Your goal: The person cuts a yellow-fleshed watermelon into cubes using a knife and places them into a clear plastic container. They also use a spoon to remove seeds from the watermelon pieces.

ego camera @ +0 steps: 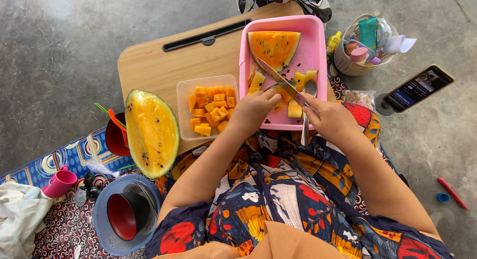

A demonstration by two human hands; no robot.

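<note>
My right hand gripped the knife, fingers clamped; my left hand pinched a yellow watermelon piece in the pink tray. I judged fingertips should stay curled back.

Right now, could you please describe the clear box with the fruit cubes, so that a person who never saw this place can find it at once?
Start at the low wooden table. On it, between the halved yellow melon and the pink tray, sits the clear plastic box, just beside the left hand. It alone is see-through and holds only small orange-yellow cubes, no rind.
</note>
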